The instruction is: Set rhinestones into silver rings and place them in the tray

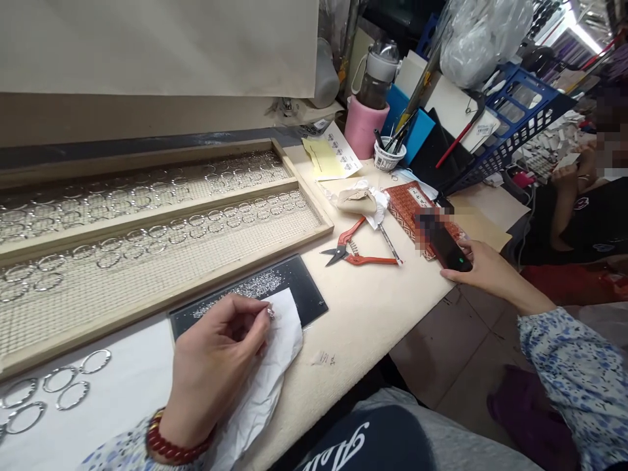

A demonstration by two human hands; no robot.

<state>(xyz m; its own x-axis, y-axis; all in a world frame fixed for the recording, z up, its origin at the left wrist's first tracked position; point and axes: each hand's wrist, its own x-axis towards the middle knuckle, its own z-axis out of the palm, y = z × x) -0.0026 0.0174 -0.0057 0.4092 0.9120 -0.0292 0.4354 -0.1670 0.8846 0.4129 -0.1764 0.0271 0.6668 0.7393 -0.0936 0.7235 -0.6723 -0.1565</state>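
My left hand is closed in a pinch, with a tiny shiny silver piece at the fingertips; its exact kind is too small to tell. Beneath that hand lies crumpled white paper, partly over a dark tray strewn with small silver bits. At the right, my right hand grips the near end of a dark phone, part of which is blurred out. The phone is over a red patterned booklet. Several silver rings rest on white paper left of my left hand.
A wooden mesh frame holds rows of silver rings. Red-handled shears lie open mid-table beside a pen. Behind stand a bottle in a pink holder, a pen cup and a blue basket. Another person sits far right.
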